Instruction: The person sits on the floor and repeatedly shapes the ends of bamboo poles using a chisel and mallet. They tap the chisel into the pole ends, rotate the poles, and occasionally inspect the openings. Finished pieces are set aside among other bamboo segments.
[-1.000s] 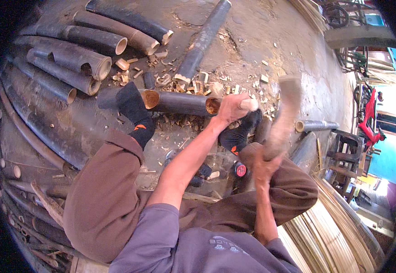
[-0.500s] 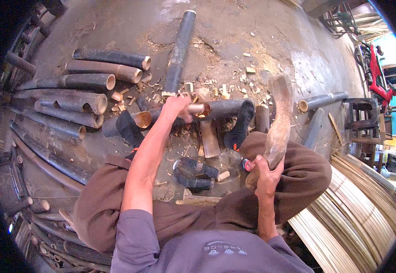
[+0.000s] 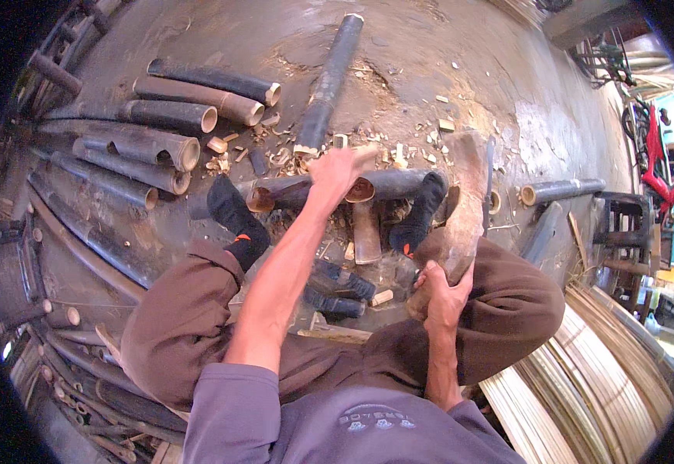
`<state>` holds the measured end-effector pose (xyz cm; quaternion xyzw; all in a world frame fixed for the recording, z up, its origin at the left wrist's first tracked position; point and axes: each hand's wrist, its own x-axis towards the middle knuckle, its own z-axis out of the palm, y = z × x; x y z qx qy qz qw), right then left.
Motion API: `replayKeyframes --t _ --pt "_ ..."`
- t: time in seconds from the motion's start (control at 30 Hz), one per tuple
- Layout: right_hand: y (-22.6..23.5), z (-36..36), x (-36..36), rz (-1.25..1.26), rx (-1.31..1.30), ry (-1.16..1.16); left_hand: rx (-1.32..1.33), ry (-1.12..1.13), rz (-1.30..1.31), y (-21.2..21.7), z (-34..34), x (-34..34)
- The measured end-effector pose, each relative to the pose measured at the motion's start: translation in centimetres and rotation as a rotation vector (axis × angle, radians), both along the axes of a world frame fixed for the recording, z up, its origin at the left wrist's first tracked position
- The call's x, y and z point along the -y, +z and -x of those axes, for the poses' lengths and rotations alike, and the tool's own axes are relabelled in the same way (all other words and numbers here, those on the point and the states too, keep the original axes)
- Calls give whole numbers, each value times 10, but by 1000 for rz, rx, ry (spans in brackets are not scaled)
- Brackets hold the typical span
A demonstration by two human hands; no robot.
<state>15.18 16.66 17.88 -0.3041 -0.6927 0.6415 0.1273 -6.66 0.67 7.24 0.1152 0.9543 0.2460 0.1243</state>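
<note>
A dark bamboo pole point(image 3: 399, 184) lies crosswise between my socked feet, with notched openings cut into its side. Over the middle of it is my left hand point(image 3: 337, 168), its fingers smeared by motion. Something pale and blurred shows at its fingertips, and I cannot tell whether it is a chip or fingers. My right hand point(image 3: 444, 300) is closed around the lower end of a thick, curved wooden-handled tool point(image 3: 465, 213), raised upright over my right thigh. Along the tool's right side runs a thin dark edge that looks like a blade.
Several cut bamboo lengths point(image 3: 171, 116) lie at the left. Another bamboo pole point(image 3: 329, 85) points away ahead, amid scattered wood chips point(image 3: 399, 151). A short bamboo tube point(image 3: 561, 191) rests at the right, and bundled split strips point(image 3: 585, 363) lie near right. Dark curved pieces point(image 3: 337, 290) sit between my legs.
My left hand has lifted away from the pole's right-hand opening, up and to the right. A pale piece at that opening no longer shows there. The tool has turned slightly, showing its dark edge.
</note>
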Motion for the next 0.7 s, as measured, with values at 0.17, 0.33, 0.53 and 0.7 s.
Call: replayKeyframes --t 0.17,0.33,0.53,0.7 --pt "25 15 3 -5 109 -43 -365 320 -743 17 7 -60" --pt "24 23 -15 -103 159 -60 -514 178 -933 11 -48 -88" --pt "29 41 -8 -223 234 37 -473 307 -936 -14 -58 -94" --pt "31 53 -3 -314 283 129 -427 384 -918 -26 -58 -97"
